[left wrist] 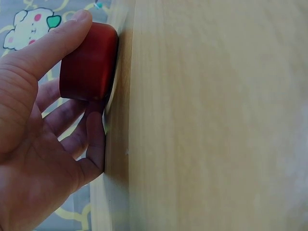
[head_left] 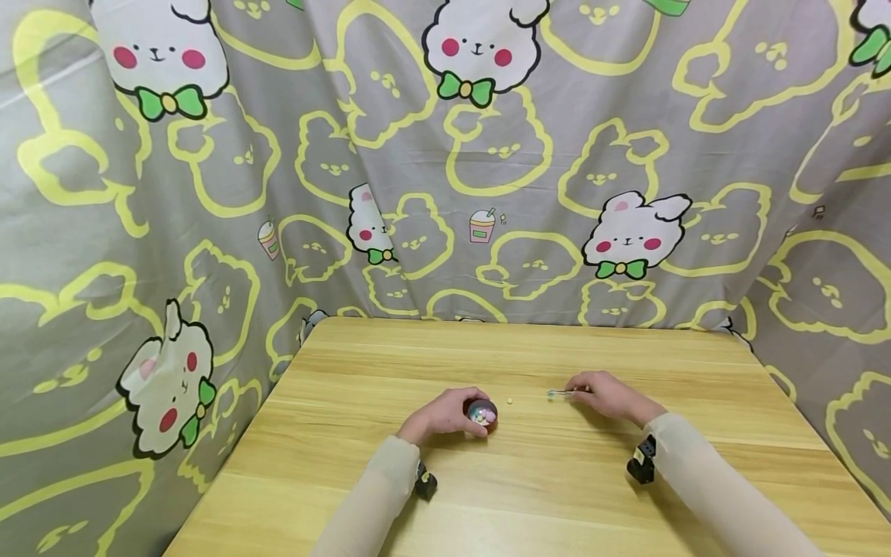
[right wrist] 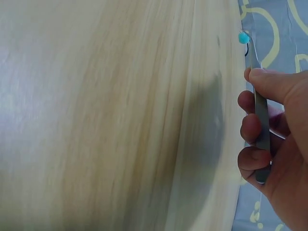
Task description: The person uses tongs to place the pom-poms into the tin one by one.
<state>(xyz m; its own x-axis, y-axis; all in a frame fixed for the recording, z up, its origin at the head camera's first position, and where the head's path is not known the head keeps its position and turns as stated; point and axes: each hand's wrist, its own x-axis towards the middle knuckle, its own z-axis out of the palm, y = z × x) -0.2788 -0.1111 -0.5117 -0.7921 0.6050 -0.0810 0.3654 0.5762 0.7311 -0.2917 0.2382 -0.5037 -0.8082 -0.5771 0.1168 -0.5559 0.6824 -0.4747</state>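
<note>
My left hand point(head_left: 451, 412) curls thumb and fingers around a small red round tin point(left wrist: 89, 62) at the middle of the table. In the head view the tin's open top shows several small pastel pieces point(head_left: 483, 416) inside. My right hand point(head_left: 605, 393) grips metal tweezers point(right wrist: 261, 115), thumb on one side and fingers along the other. At the tweezers' tips is a small turquoise bead point(right wrist: 244, 37). A tiny yellowish bead point(head_left: 510, 401) lies on the table between the two hands, just right of the tin.
The wood-grain table point(head_left: 390, 352) reaches back to a grey curtain point(head_left: 431, 170) with cartoon prints, which also hangs along the left and right sides. Black wrist cameras point(head_left: 642, 462) sit under both sleeves, close over the tabletop.
</note>
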